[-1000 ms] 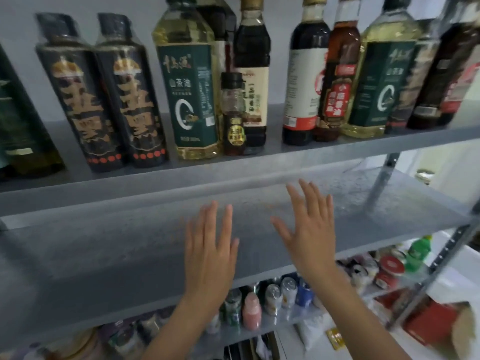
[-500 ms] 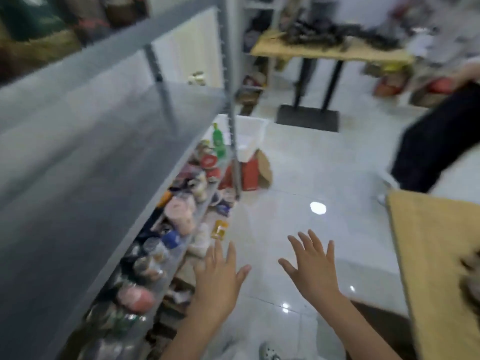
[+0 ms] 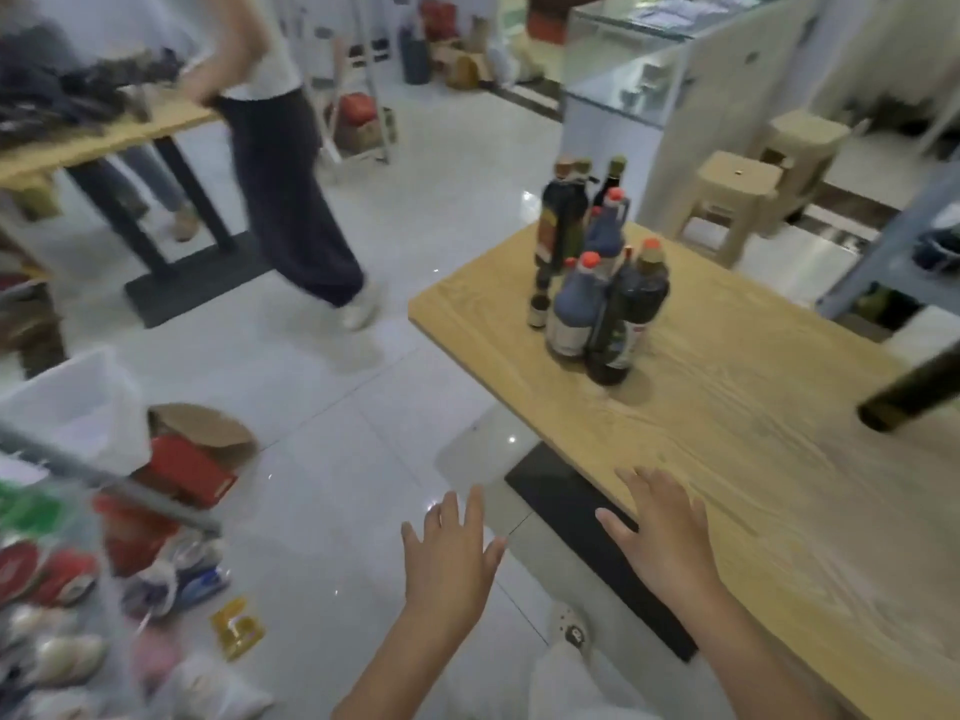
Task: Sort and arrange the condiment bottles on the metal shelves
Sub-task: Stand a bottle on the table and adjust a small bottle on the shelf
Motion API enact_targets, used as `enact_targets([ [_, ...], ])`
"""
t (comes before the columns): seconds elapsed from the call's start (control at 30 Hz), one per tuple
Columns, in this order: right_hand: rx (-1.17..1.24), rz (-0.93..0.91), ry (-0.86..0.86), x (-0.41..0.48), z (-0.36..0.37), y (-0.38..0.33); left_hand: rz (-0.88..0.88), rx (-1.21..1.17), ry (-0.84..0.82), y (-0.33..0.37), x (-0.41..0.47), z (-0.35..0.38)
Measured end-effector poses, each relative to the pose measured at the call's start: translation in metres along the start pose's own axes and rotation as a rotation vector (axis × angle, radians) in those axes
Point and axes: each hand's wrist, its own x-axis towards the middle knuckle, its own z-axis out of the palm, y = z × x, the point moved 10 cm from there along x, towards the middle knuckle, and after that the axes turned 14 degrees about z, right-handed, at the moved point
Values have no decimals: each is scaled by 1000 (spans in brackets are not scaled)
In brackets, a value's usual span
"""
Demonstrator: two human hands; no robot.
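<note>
The condiment bottles (image 3: 574,314) stand upright in a tight cluster near the far left corner of the wooden bench (image 3: 753,459). They are dark, with red and gold caps. My right hand (image 3: 670,543) is over the bench's near edge and my left hand (image 3: 449,558) is over the floor tiles. The fingers of both are spread wide and hold nothing. The metal shelf (image 3: 135,493) is a blur at lower left.

Two hands (image 3: 449,558), two wooden tables (image 3: 727,459), two plastic stools (image 3: 737,189), roughly seven standing bottles (image 3: 576,314)
</note>
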Motion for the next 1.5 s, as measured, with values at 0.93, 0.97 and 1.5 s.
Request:
enact_targets([
  [0.93,400,666,156,133,-97,213,774,235,-69,270,271,-60],
  [0.97,424,700,171,131,-104,228,814,246,-71,288,273,-60],
  [1.5,915,541,457,253,-255,388,901,111,18,546,377,-47],
])
